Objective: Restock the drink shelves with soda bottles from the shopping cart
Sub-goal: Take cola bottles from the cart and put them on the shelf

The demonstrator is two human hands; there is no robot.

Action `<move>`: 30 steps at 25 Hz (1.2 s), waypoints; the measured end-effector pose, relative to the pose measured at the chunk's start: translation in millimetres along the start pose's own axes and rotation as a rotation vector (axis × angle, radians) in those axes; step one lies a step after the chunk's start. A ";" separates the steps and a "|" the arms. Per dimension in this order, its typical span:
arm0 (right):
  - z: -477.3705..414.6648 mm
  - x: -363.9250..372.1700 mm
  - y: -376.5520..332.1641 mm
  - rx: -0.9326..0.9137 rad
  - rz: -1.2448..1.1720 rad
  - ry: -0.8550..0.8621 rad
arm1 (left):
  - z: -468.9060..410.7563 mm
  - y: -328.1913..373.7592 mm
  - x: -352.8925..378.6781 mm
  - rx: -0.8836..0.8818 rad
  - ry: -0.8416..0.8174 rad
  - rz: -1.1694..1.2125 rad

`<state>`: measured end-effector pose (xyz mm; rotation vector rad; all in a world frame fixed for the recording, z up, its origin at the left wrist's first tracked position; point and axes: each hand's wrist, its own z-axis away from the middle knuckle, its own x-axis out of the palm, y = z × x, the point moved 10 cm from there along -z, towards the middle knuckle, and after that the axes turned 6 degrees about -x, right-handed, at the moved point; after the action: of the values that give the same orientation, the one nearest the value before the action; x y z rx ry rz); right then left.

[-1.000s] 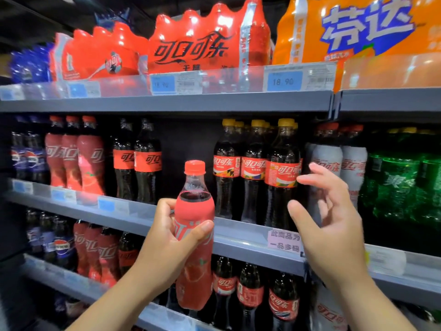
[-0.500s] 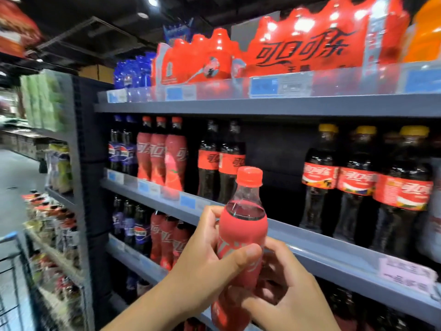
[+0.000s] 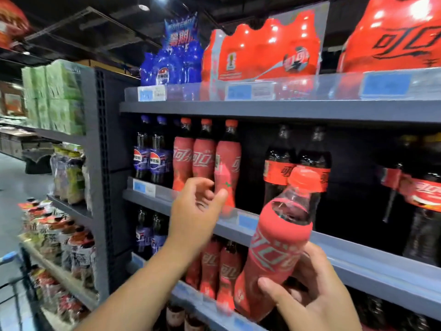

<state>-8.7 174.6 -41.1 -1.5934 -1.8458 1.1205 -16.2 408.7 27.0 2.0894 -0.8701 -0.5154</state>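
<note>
My right hand (image 3: 307,299) grips the lower part of a red-sleeved cola bottle (image 3: 276,249) with a red cap, tilted to the right in front of the middle shelf (image 3: 372,261). My left hand (image 3: 193,211) is free, fingers apart, reaching toward the row of three matching red-sleeved bottles (image 3: 205,158) standing on that shelf; its fingertips are right at the rightmost one. A dark gap lies between that row and the black-capped cola bottles (image 3: 296,163).
Blue-label cola bottles (image 3: 148,158) stand left of the red row. Shrink-wrapped red packs (image 3: 260,51) and a blue pack (image 3: 174,65) fill the top shelf. Snack bags (image 3: 59,244) hang on the end rack at left. A cart handle (image 3: 9,259) shows at the lower left.
The bottle passed from my left hand to my right. My left hand let go and moved up-left to the red bottles on the shelf. The view swung left.
</note>
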 end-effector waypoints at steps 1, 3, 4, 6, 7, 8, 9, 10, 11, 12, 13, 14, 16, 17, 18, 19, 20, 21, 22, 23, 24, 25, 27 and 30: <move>-3.6 1.8 0.3 -0.002 0.002 0.026 | -21.7 -7.4 -9.6 0.005 0.066 -0.138; -9.4 1.4 -0.6 -0.002 0.001 0.071 | -55.9 -21.4 -0.4 0.018 0.028 -0.367; -11.4 1.4 0.0 -0.002 0.001 0.083 | -66.6 -27.9 9.0 0.034 -0.010 -0.431; -13.1 0.6 2.4 -0.009 0.011 0.099 | -76.4 -34.7 23.3 0.109 -0.046 -0.410; -13.4 -0.2 2.6 -0.014 0.023 0.103 | -77.5 -36.5 25.6 0.149 -0.041 -0.352; -13.8 -0.8 2.3 -0.016 0.037 0.104 | -77.6 -39.1 25.5 0.179 -0.029 -0.296; -14.2 -1.5 2.1 -0.018 0.051 0.107 | -77.8 -41.9 24.1 0.199 -0.015 -0.260; -14.6 -3.2 2.6 -0.020 0.060 0.115 | -78.6 -44.8 24.1 0.209 -0.012 -0.238; -15.3 -4.5 2.8 -0.021 0.062 0.120 | -79.4 -46.8 25.9 0.211 -0.019 -0.230; -16.2 -5.4 2.7 -0.020 0.063 0.122 | -79.6 -47.5 29.0 0.212 -0.031 -0.232; -16.8 -5.9 3.0 -0.018 0.065 0.125 | -79.2 -46.7 32.8 0.212 -0.035 -0.243; -17.4 -5.8 2.8 -0.017 0.068 0.128 | -78.6 -45.1 35.8 0.211 -0.033 -0.257; -17.8 -5.8 2.0 -0.021 0.081 0.133 | -79.5 -44.2 41.8 0.183 -0.038 -0.274; -18.3 -5.1 1.2 -0.025 0.085 0.130 | -80.6 -44.6 44.5 0.163 -0.044 -0.282; -18.8 -4.5 0.0 -0.028 0.092 0.126 | -82.1 -45.5 47.1 0.143 -0.052 -0.297; -19.4 -3.9 -1.3 -0.031 0.100 0.122 | -83.9 -46.7 50.2 0.122 -0.062 -0.315; -20.1 -3.1 -2.9 -0.033 0.110 0.118 | -85.8 -47.9 53.3 0.104 -0.074 -0.335; -21.1 -1.9 -4.9 -0.035 0.118 0.115 | -87.3 -48.4 55.6 0.093 -0.080 -0.359; -22.1 -1.0 -7.2 -0.038 0.125 0.116 | -87.6 -47.5 56.0 0.097 -0.074 -0.386; -23.4 -0.2 -9.5 -0.041 0.127 0.121 | -87.1 -44.8 55.1 0.123 -0.056 -0.417; -25.3 0.7 -11.7 -0.046 0.128 0.126 | -85.6 -41.2 53.9 0.171 -0.033 -0.451; -28.0 2.0 -13.9 -0.055 0.131 0.129 | -83.8 -37.8 53.2 0.227 -0.018 -0.481; -37.1 7.6 -21.7 -0.095 0.131 0.124 | -78.5 -33.1 53.0 0.330 -0.018 -0.505; -58.3 21.2 -35.5 -0.178 0.133 0.123 | -74.2 -33.2 46.3 0.398 -0.037 -0.475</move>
<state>10.6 211.3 17.0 -1.8665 -1.8237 0.9094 74.1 428.1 42.1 2.6815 -0.5179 -0.6685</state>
